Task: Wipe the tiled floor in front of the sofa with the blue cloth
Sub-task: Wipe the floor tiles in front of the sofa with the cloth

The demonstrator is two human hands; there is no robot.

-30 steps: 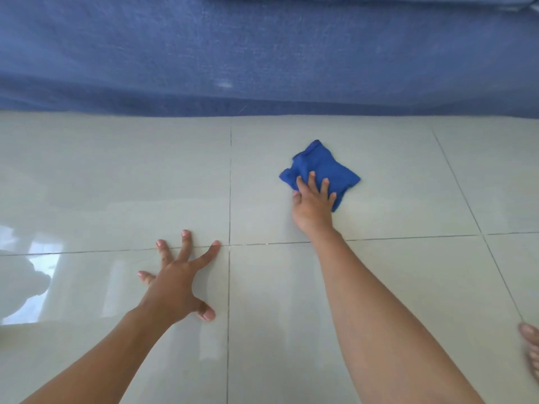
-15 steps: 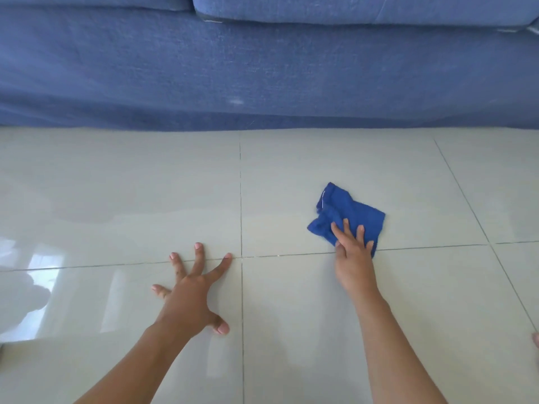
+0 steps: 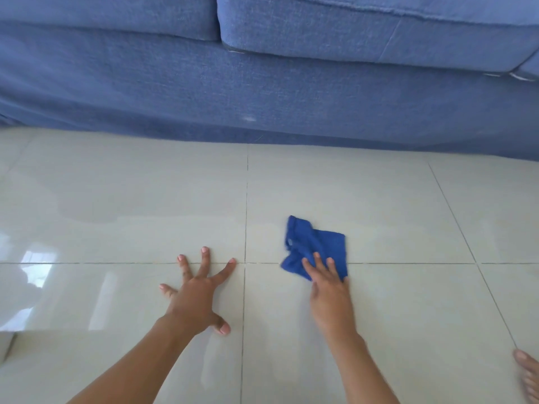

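Glossy pale tiled floor [image 3: 393, 199] runs open from the blue sofa [image 3: 262, 91] base toward the viewer. Right hand [image 3: 328, 290] fingers [image 3: 318, 259], slightly apart, press flat on the blue cloth [image 3: 316, 246]'s near edge. Left hand [image 3: 195, 295] braces flat, fingers splayed.

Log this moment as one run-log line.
step: wiping | right hand: flat on blue cloth | left hand: splayed on tiled floor | sofa: behind
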